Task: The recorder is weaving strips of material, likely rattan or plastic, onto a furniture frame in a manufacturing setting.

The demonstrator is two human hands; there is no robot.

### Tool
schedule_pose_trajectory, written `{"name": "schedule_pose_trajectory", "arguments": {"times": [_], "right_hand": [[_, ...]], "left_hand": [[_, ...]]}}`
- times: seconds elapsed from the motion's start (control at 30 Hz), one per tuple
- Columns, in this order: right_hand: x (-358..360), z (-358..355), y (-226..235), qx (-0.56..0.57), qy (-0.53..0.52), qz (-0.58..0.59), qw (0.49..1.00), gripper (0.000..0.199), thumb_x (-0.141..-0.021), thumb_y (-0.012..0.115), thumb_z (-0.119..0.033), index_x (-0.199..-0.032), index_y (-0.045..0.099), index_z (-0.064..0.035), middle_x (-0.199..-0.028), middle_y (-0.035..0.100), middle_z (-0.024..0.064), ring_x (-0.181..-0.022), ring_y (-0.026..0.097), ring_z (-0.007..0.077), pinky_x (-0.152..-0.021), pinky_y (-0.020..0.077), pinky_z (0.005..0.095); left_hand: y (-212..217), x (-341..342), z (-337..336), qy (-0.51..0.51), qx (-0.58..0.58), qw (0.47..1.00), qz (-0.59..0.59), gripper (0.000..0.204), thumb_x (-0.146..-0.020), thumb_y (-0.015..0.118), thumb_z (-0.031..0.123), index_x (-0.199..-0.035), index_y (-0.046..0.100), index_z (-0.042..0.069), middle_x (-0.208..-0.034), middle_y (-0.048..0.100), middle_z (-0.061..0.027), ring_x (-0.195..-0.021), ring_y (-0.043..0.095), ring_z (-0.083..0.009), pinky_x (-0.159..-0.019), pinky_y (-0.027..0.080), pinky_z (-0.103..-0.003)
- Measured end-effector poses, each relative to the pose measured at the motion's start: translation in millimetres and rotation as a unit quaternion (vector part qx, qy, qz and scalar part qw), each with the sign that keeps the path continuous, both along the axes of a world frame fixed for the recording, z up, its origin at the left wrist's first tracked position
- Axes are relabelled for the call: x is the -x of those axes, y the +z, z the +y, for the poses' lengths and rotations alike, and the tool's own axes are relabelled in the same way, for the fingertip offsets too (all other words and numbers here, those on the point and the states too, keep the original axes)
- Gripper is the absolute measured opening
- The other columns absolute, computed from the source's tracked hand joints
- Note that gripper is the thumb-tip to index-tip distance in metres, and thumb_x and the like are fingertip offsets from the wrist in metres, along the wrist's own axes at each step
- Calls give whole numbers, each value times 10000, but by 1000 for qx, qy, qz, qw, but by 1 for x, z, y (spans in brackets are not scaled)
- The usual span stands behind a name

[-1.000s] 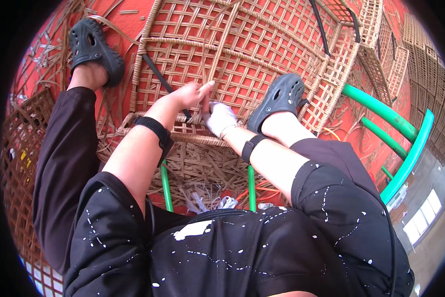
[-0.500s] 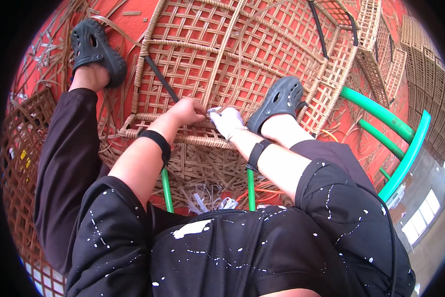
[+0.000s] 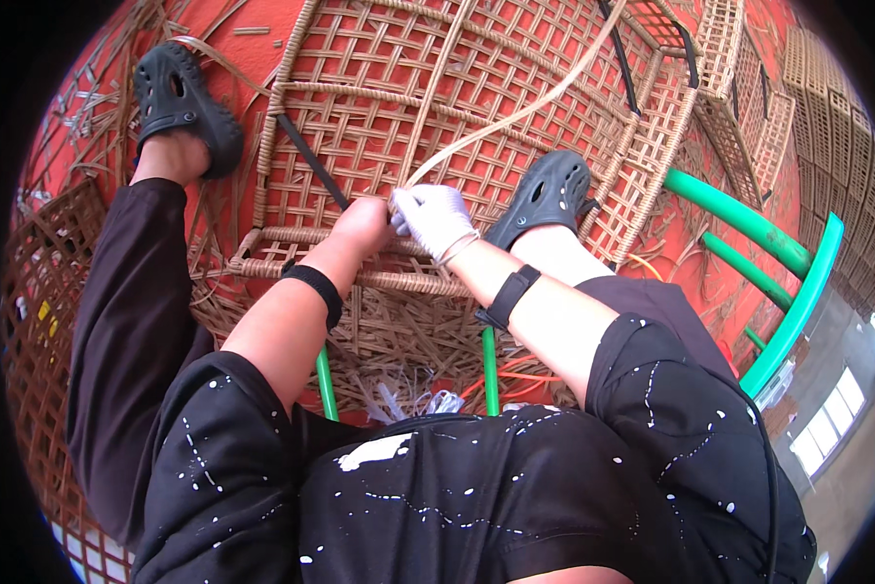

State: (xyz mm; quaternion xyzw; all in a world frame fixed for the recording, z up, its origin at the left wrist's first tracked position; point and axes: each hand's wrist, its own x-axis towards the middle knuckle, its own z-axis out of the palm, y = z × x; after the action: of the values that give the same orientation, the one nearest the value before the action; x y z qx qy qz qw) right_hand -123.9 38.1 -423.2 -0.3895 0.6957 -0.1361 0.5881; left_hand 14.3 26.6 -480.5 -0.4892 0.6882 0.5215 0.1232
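A woven rattan panel point(image 3: 360, 127) with an open lattice and wrapped edges lies before me on the red floor. Over its near part, my right hand point(image 3: 436, 220), in a white glove, is closed on a pale rattan strip point(image 3: 515, 119). This strip curves from my fingers across the lattice to the far right. My bare left hand point(image 3: 364, 226) is closed against the right one, by the near end of a dark bar point(image 3: 311, 161). Whatever its fingers grip is hidden. The panel's wrapped near rim point(image 3: 379, 280) runs below both wrists.
My feet in dark clogs point(image 3: 189, 112) stand apart, the right clog point(image 3: 545, 200) resting over the panel. Cut rattan scraps point(image 3: 389, 331) litter the floor. A green tubular frame point(image 3: 798, 302) is at right, near stacked woven pieces point(image 3: 841, 165). Another lattice piece point(image 3: 48, 292) stands at left.
The rattan strip now stretches out in a long curve to the far right. My right hand has turned and moved slightly up, closer to my left, which has shifted a little left.
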Motion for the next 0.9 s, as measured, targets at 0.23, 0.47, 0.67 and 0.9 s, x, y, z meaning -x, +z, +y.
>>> {"name": "schedule_pose_trajectory", "arguments": {"times": [0.23, 0.47, 0.67, 0.9], "right_hand": [[40, 6, -33, -112, -82, -163, 977, 469, -861, 604, -437, -1108, 616, -38, -1009, 652, 55, -903, 613, 137, -710, 475, 257], [34, 36, -50, -152, -52, -194, 968, 373, -791, 692, -259, -1111, 625, -79, -991, 637, 10, -879, 563, 112, -737, 452, 270], [9, 40, -78, -119, -49, -99, 987, 236, -757, 702, -202, -919, 683, -31, -776, 659, 58, -697, 586, 115, -644, 474, 274], [3, 41, -93, -97, 76, 28, 992, 293, -725, 681, -332, -870, 691, -78, -836, 662, 130, -777, 630, 288, -720, 486, 370]], "left_hand": [[1, -19, -14, 17, -177, 984, 29, 192, -781, 668, 180, -747, 682, -8, -633, 661, -60, -584, 641, -137, -582, 514, -292], [5, -14, -14, -13, -193, 981, 15, 177, -777, 673, 169, -830, 699, 2, -675, 676, -75, -619, 653, -158, -620, 521, -314], [18, -17, -19, -63, -158, 984, 44, 185, -781, 674, 169, -847, 693, -2, -683, 678, -87, -625, 658, -174, -623, 523, -316], [8, -22, -37, 51, -334, 940, 41, 136, -812, 644, 88, -841, 642, -45, -680, 659, -102, -627, 666, -167, -551, 554, -279]]}}
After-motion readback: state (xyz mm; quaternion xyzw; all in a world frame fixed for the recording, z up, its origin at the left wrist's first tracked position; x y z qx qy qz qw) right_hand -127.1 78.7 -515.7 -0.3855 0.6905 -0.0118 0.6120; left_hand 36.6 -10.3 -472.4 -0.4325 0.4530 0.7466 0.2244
